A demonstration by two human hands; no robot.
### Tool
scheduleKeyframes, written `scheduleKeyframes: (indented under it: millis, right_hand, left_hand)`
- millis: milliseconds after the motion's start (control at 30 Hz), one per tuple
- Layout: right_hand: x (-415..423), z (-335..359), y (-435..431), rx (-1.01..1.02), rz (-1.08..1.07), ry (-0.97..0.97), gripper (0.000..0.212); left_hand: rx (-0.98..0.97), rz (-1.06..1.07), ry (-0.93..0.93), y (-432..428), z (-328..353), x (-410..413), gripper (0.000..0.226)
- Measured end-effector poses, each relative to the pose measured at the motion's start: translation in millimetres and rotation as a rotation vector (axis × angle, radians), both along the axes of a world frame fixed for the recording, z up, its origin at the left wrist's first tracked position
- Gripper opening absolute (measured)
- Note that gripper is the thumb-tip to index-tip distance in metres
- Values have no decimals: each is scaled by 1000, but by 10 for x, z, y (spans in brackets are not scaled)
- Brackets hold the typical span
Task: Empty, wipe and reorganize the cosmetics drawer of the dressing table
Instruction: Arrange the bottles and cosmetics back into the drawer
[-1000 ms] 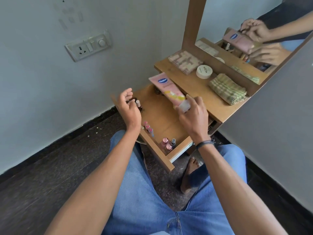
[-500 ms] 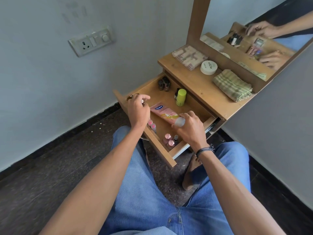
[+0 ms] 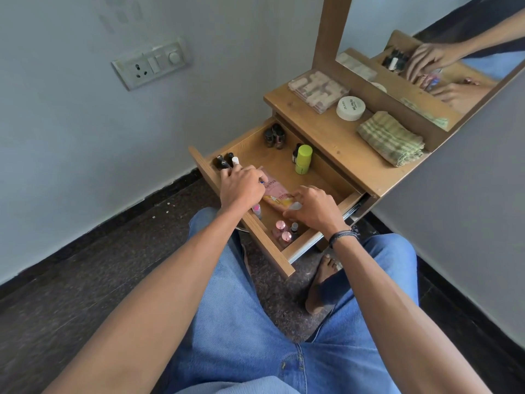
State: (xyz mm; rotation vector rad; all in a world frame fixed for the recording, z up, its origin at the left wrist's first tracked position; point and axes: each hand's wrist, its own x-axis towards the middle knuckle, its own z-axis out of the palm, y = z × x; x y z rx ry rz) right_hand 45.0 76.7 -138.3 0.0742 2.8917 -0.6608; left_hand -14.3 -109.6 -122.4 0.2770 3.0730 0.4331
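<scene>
Inside the open drawer (image 3: pixel 287 264) of the dressing table, the pink tube (image 3: pixel 275 191) lies flat on the wooden floor, roughly in the middle, running from your left hand to your right. Your right hand (image 3: pixel 312 209) sits over the tube's cap end with the fingers bent and spread; the pale cap shows between them, so they close lightly round that end. Your left hand (image 3: pixel 241 185) covers the tube's other end, knuckles up and fingers curled downward out of sight, so you cannot tell from this view whether it grips the tube or only rests on it. Its fingertips reach close to three black bottles (image 3: pixel 223 162) and a white-capped bottle (image 3: pixel 235 160) standing in the drawer's near left corner.

Pink-capped bottles (image 3: pixel 282 231) stand in the near right corner, just beside your right hand, and a small pink bottle (image 3: pixel 256 209) stands against the front panel under your left wrist. A green-capped container (image 3: pixel 303 159) stands upright toward the back, and dark nail polish bottles (image 3: pixel 274 136) fill the far corner.

On the tabletop (image 3: pixel 335 143) you have a clear case (image 3: pixel 318 91), a white round tub (image 3: pixel 350 108) and a folded checked cloth (image 3: pixel 390 139) in a row before the mirror (image 3: pixel 454 32).
</scene>
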Motion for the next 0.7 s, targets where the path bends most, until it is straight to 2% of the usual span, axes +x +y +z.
scheduleKeyframes:
  millis: [433,700]
  right_hand:
    - [14,-92,43,-3,53,70,42]
    - [19,-112,41,35,102,89,38]
  left_hand:
    - [-73,-51,-76,43,-49,-29,30]
    - [-95,6,-51,38,-55,-32,27]
